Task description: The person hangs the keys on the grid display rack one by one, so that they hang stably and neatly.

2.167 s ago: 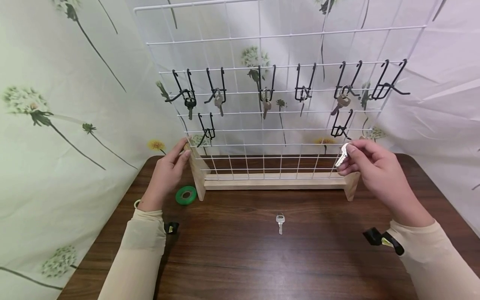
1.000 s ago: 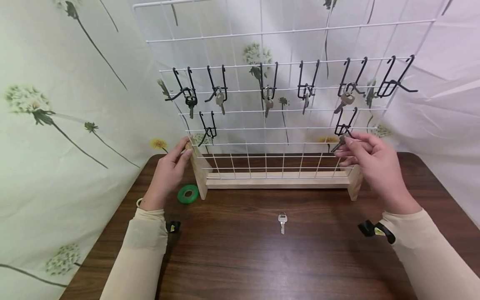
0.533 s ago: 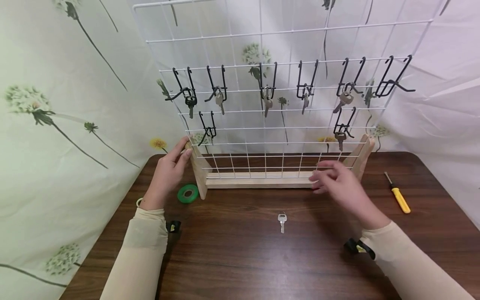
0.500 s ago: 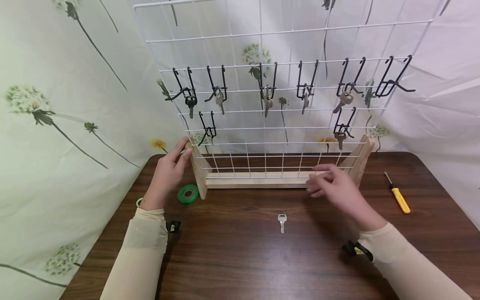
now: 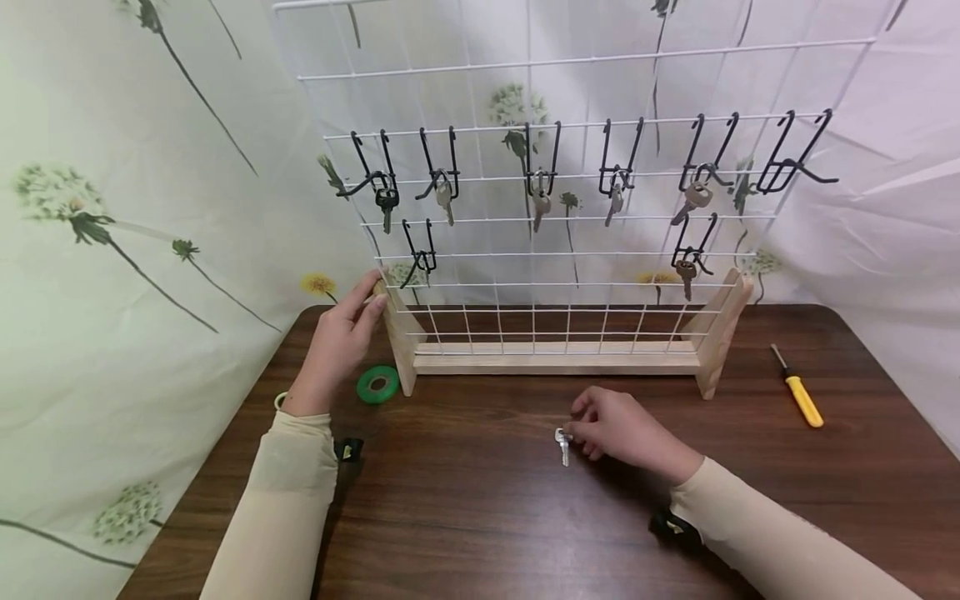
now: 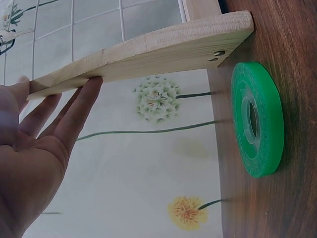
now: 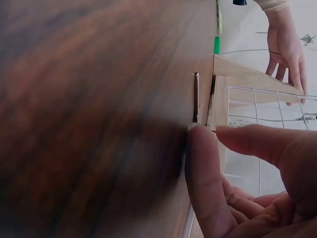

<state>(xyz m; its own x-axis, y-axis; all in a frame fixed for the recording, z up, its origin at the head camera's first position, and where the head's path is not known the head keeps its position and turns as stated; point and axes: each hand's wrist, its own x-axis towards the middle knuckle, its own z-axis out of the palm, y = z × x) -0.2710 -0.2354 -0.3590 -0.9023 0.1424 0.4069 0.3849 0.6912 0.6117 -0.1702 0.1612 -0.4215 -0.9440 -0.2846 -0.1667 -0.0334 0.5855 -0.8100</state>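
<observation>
Silver key, lying flat on the dark wood tabletop in the lower centre of the frame: the right hand is resting low on the board, fingers curling in with the tips touching the key's head, not yet gripping it. Green tape roll, lying left of centre beside the rack's wooden foot. Left hand is reaching forward, straight fingers pressing the upright of the wire key rack, seemingly steadying it. Yellow screwdriver is lying at the right. Hooks with hung keys are filling the upper centre.
</observation>
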